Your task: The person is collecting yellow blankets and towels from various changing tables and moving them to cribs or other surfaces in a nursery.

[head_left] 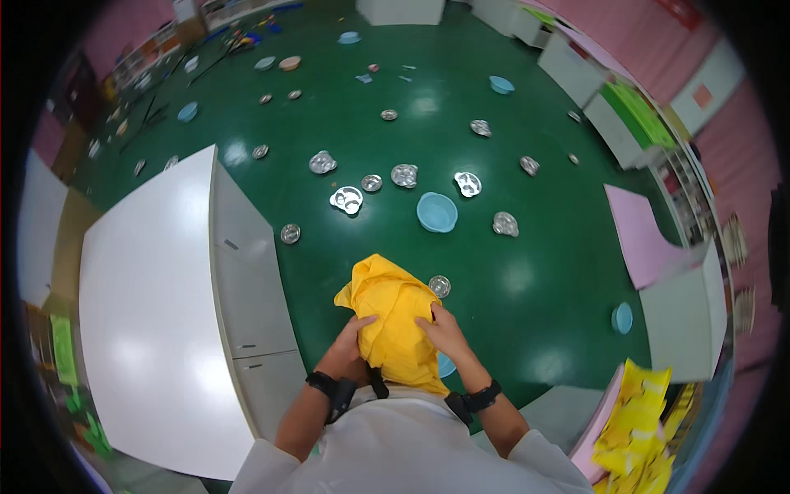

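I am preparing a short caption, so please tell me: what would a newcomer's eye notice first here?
Probably the crumpled bright yellow bundle at lower centre, held in the left hand and right hand. Next come shiny metal dishes scattered over the dark green floor, some near a light blue basin beyond the hands. A large white cabinet also stands out at the left.

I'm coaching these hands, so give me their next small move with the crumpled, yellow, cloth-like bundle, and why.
Probably ease the left hand and right hand apart to spread the crumpled, yellow, cloth-like bundle: they hold it at opposite sides, and its overlapping folds hide its full shape.
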Demonstrator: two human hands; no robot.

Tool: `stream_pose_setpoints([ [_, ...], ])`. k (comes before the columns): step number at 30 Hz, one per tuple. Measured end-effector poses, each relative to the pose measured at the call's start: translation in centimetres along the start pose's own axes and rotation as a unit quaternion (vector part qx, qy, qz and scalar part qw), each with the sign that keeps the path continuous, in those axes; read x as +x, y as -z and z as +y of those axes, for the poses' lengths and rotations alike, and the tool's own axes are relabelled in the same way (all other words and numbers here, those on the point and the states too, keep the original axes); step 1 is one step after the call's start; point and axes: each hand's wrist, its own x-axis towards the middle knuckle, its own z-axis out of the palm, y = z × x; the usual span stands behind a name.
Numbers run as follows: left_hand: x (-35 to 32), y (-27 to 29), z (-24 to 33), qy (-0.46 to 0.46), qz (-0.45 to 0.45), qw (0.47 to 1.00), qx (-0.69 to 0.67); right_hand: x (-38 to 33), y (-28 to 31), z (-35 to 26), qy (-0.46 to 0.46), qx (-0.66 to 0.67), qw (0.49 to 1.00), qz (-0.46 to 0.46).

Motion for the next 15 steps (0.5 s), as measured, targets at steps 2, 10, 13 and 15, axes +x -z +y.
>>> stream_pose_setpoints([
  [2, 3.7, 0.0, 2.6, 0.002, 0.004, 1.000, -0.026, 5.6, 0.8, -0.2, 0.009, 0.008, 1.000, -0.021],
  [10, 21.9, 0.3, 17.6, -0.009, 0.043, 0.999, -0.019, 29.9, 3.2, -3.0, -0.030, -0.015, 0.997, -0.071],
  [13, 29.3, -2.7, 24.7, -0.022, 0.032, 0.999, 0.034, 38.8, 5.4, -3.4, -0.011, 0.062, 0.997, -0.033],
  [15, 34.2, -4.8, 28.7, -0.022, 0.026, 0.997, 0.066, 43.7, 7.6, -3.9, -0.010, 0.102, 0.995, 0.019],
])
